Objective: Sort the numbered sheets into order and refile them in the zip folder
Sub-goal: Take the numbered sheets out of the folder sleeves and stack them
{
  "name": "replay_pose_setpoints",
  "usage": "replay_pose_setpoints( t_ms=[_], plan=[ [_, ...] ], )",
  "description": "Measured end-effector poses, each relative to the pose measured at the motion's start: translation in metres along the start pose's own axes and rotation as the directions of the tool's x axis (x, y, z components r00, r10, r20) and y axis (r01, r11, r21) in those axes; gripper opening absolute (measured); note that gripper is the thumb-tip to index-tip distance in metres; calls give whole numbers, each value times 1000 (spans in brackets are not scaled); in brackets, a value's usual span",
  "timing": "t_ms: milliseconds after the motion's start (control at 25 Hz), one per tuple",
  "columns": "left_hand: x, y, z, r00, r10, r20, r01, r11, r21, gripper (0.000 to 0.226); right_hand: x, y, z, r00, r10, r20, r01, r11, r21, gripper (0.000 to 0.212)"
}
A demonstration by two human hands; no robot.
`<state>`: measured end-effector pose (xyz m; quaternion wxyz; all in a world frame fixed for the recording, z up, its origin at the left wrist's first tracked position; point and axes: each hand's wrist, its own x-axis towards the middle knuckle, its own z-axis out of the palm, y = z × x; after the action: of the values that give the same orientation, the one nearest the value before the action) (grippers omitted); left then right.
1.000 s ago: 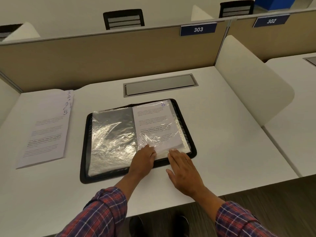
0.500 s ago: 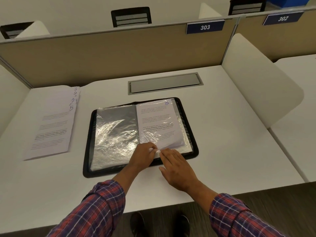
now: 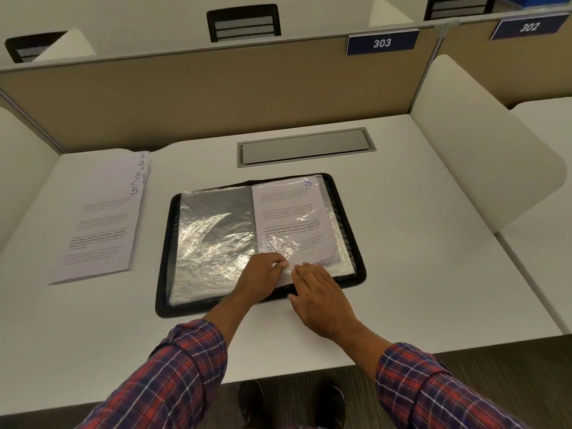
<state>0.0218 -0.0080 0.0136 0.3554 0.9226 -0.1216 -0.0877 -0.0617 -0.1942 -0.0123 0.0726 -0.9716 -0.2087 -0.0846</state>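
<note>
A black zip folder (image 3: 356, 243) lies open in the middle of the desk. Its left page is an empty clear sleeve (image 3: 213, 239). The right page holds a printed sheet (image 3: 289, 221) marked 8 in blue at its top corner. My left hand (image 3: 263, 275) pinches the near edge of that sleeve or sheet with curled fingers. My right hand (image 3: 320, 297) lies just right of it, fingers straight, their tips on the same near edge. A fanned stack of numbered sheets (image 3: 102, 221) lies at the desk's left.
A grey cable hatch (image 3: 305, 147) is set into the desk behind the folder. Beige partitions with signs 303 (image 3: 382, 43) and 302 close the back. A white divider (image 3: 483, 140) stands on the right, another on the left. My shoes show under the desk edge.
My right hand slid left and forward until its fingertips met my left hand at the sleeve's near edge. My left hand's fingers curled into a pinch. The camera moved closer.
</note>
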Motion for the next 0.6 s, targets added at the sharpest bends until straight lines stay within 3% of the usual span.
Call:
replay_pose_setpoints(
  t_ms=[200,360,440,520,600],
  plan=[
    [3,-1,-2,1000,-13,-19,12,1000,-25,13,1,3,1,990,111,88,-108,993,-39,60],
    [2,2,-1,1000,-19,-25,17,999,-52,8,-3,2,-5,995,96,-20,-97,995,-38,45],
    [0,1,-1,999,-14,-37,11,998,-68,7,-2,0,-6,996,22,-91,-23,1000,-6,41],
    [0,0,-1,999,-11,-42,8,997,-73,7,3,-3,-6,995,-46,-88,47,999,13,47],
    [-1,0,-2,999,-11,-48,7,997,-79,7,13,-6,-4,1000,-9,4,9,1000,17,60]
  ],
)
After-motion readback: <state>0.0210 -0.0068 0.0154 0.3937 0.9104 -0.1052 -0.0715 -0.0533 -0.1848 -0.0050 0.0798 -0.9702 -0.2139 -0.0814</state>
